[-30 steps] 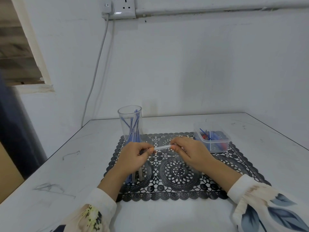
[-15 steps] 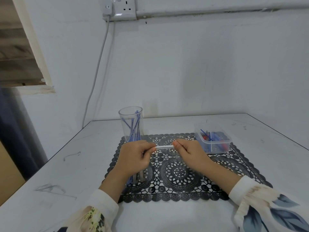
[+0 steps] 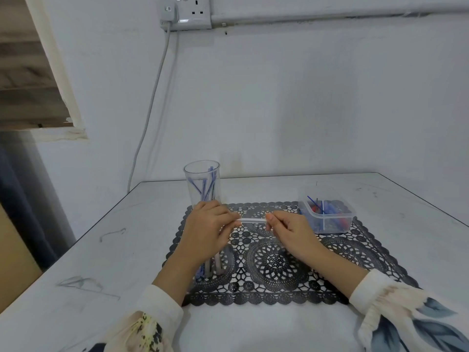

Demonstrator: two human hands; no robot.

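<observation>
White plaster wall [image 3: 304,97] backs a pale, scuffed table [image 3: 101,250] where a person in floral-printed sleeves is at work. A black lace-pattern placemat [image 3: 274,262] covers the middle of the tabletop.

A grey cable [image 3: 152,97] runs down the wall from a plug at a white socket [image 3: 193,13] and passes behind the table's far-left corner.

Over the mat the hands meet. The left hand [image 3: 205,232] pinches one end of a thin clear tube [image 3: 252,220] with its thumb and curled fingers. The right hand [image 3: 291,232] pinches the other end between thumb and forefinger, its remaining fingers loosely folded.

A tall clear tumbler [image 3: 200,179] stands upright at the mat's far-left corner, just behind the left hand. It holds several thin blue sticks that lean against its side.

A small plastic box [image 3: 327,224], split into compartments, sits on the mat's far-right corner, near the right hand but apart from it. Blue and red pieces lie inside, and a blue stick pokes up over the rim.

A few grey sticks [image 3: 215,269] show beneath the left hand and wrist. Whether the hand holds them or they lie loose on the mat is unclear.

The clear tube is held level above the mat, between the two hands and apart from both tumbler and box.
</observation>
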